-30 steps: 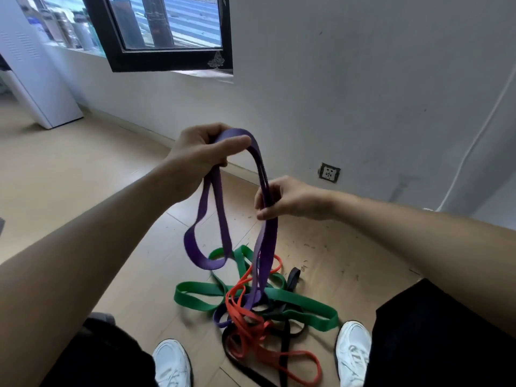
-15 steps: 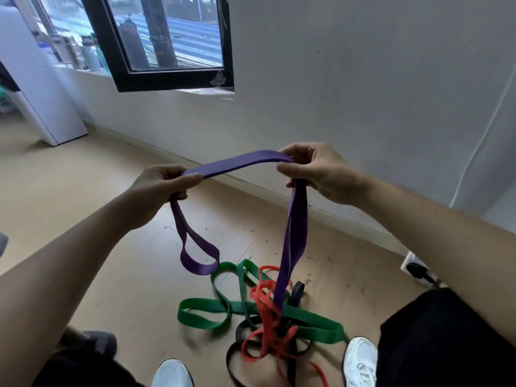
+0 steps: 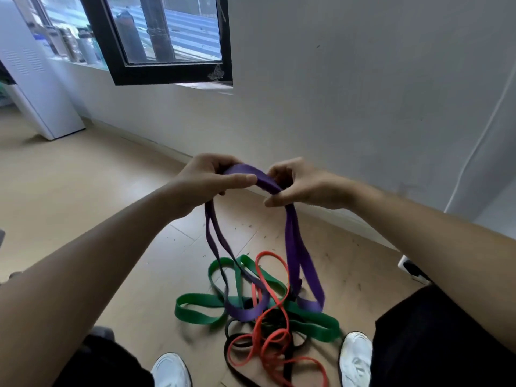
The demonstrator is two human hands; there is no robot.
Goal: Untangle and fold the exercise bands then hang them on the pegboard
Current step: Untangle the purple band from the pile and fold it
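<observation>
The purple band (image 3: 291, 247) is gripped at its top by both hands. It's pinched by the left hand (image 3: 212, 180) with the thumb laid flat along the strap and the fingers curled behind, and by the right hand (image 3: 301, 185) with the fingers curled round it just beside. The hands are held close together up at chest level, probably so the strap can be doubled over and its length kept off the floor (image 3: 83, 219).

Two long loops are left hanging from that grip. Their bottoms come down right at the pile, so whether the purple one is fully free of it can't be told from here.

Below, the green band (image 3: 195, 311), the red band (image 3: 268, 342) and a black band (image 3: 234, 331) are left in a tangle on the floor between two white shoes (image 3: 356, 358). So the job looks barely started: one band being folded, three to be sorted. No pegboard is seen anywhere, just a wall (image 3: 363, 79) and a window (image 3: 167, 37).
</observation>
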